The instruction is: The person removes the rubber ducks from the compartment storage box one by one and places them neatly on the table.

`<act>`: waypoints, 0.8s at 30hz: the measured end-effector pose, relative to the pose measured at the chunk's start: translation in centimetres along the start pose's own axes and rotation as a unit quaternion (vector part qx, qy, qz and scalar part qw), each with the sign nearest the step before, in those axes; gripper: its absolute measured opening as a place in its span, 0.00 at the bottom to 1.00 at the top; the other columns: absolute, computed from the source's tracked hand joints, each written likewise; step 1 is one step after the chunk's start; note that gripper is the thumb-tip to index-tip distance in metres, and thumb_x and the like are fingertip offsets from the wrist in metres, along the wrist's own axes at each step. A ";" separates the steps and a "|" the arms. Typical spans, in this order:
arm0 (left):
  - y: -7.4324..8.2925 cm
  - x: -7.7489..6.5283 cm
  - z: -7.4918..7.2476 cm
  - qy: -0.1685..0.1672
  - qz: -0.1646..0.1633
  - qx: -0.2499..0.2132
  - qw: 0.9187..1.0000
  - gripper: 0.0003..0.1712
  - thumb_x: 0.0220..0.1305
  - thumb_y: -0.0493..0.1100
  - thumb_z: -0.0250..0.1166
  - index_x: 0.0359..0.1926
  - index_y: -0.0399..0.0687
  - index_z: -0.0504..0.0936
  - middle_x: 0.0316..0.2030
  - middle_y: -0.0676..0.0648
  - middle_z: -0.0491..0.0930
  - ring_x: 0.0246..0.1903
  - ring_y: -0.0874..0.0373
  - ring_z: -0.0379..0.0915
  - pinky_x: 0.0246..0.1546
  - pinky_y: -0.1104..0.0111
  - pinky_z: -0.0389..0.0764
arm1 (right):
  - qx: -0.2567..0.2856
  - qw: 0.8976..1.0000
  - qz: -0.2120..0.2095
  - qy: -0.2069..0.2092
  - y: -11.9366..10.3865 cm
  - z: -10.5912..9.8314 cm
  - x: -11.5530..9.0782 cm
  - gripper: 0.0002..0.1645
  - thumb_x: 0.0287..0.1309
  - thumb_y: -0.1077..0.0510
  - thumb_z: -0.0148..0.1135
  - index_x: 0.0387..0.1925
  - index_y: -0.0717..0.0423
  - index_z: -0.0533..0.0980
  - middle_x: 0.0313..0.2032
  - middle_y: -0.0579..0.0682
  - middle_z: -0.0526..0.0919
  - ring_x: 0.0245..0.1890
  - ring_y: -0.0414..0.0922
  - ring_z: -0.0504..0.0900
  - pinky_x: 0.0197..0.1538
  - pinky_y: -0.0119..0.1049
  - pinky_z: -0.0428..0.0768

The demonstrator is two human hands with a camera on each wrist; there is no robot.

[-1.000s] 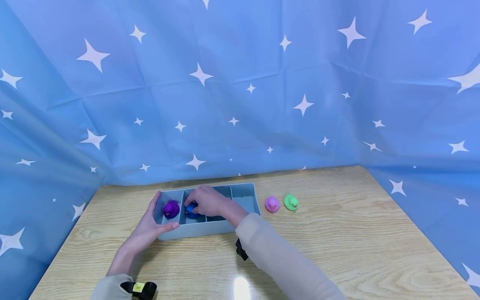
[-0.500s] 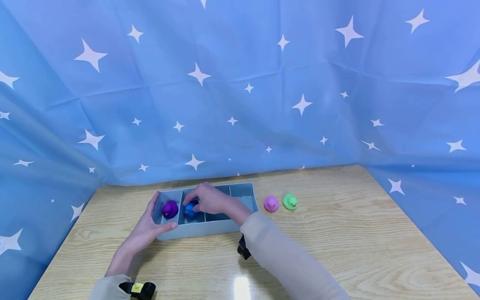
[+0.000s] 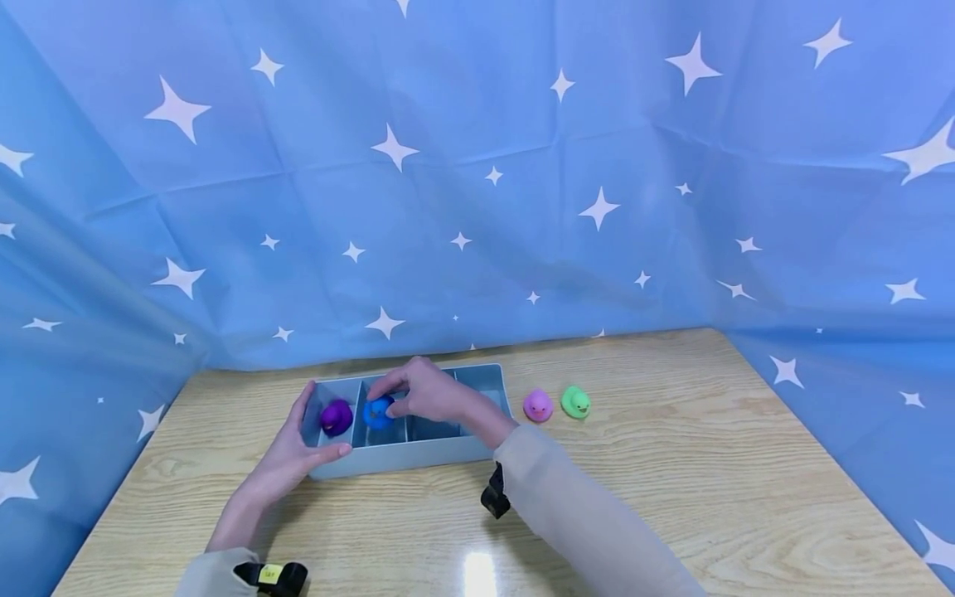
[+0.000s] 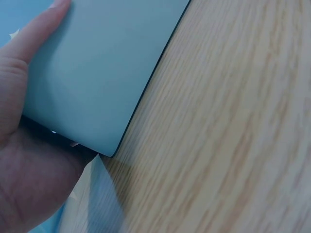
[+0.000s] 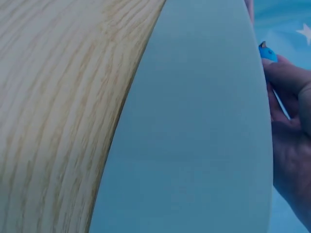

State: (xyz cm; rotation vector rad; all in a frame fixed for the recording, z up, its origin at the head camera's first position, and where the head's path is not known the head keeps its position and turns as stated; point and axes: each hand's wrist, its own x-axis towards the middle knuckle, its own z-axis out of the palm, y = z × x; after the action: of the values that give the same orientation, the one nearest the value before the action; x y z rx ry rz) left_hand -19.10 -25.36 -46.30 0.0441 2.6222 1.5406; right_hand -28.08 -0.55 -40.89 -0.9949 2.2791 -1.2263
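Observation:
In the head view my right hand (image 3: 434,393) pinches a blue rubber duck (image 3: 378,412) between thumb and fingers, over the second compartment from the left of a grey-blue divided box (image 3: 418,455). The duck's head (image 5: 267,53) shows just past the box's rim in the right wrist view. My left hand (image 3: 291,450) grips the box's left end, thumb along the front wall and fingers at the left side. The left thumb (image 4: 41,29) lies against the box wall in the left wrist view. A purple rubber duck (image 3: 336,417) sits in the leftmost compartment.
Right of the box, a pink rubber duck (image 3: 538,405) and a green rubber duck (image 3: 575,402) stand on the wooden table (image 3: 671,464). A blue curtain with white stars (image 3: 477,207) hangs behind the table and along its sides.
My right hand has risen slightly and shifted right relative to the box, with the blue duck lifted and more of it showing. My left hand keeps its grip on the box.

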 end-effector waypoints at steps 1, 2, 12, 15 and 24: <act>0.0 0.0 0.0 0.000 0.002 -0.001 1.000 0.70 0.61 0.51 0.76 0.82 0.51 0.29 0.80 0.31 0.34 0.76 0.27 0.35 0.67 0.26 0.45 | 0.016 1.000 0.003 0.002 -0.1 -0.1 -0.1 0.16 0.62 0.68 0.69 0.49 0.52 0.88 0.53 0.44 0.86 0.56 0.40 0.82 0.55 0.31 0.81; 0.0 0.0 0.0 -0.001 0.003 -0.002 1.000 0.70 0.61 0.51 0.76 0.82 0.51 0.29 0.80 0.31 0.34 0.76 0.27 0.35 0.66 0.26 0.46 | 0.029 1.000 0.005 0.004 -0.1 -0.1 -0.2 0.16 0.62 0.69 0.69 0.49 0.53 0.88 0.53 0.44 0.87 0.56 0.40 0.82 0.55 0.31 0.81; 0.2 -0.2 0.0 -0.003 -0.004 -0.007 1.000 0.70 0.61 0.51 0.75 0.82 0.51 0.29 0.80 0.32 0.33 0.76 0.27 0.36 0.67 0.27 0.46 | 0.019 0.999 -0.030 -0.004 -1.2 -1.2 -1.3 0.18 0.62 0.72 0.67 0.50 0.56 0.87 0.55 0.48 0.86 0.58 0.42 0.82 0.59 0.35 0.80; 0.2 -0.2 0.0 -0.001 -0.001 -0.010 1.000 0.70 0.61 0.50 0.75 0.82 0.50 0.29 0.80 0.32 0.33 0.76 0.28 0.35 0.68 0.28 0.45 | 0.007 0.999 -0.042 -0.010 -1.2 -1.7 -1.7 0.18 0.62 0.73 0.66 0.50 0.58 0.87 0.55 0.50 0.86 0.58 0.44 0.82 0.62 0.40 0.79; 0.2 -0.2 0.0 0.001 0.002 -0.004 1.000 0.71 0.60 0.49 0.77 0.82 0.49 0.29 0.80 0.31 0.34 0.77 0.28 0.33 0.68 0.29 0.45 | -0.037 0.997 -0.058 -0.021 -0.8 -4.8 -4.1 0.18 0.63 0.72 0.65 0.51 0.57 0.86 0.55 0.50 0.86 0.57 0.44 0.82 0.61 0.45 0.80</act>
State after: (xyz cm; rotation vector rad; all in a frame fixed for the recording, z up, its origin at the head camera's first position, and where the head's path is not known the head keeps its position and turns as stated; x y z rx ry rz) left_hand -18.92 -25.26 -46.11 0.0452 2.6192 1.5535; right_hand -27.86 4.92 -37.59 -1.1838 2.2770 -1.1607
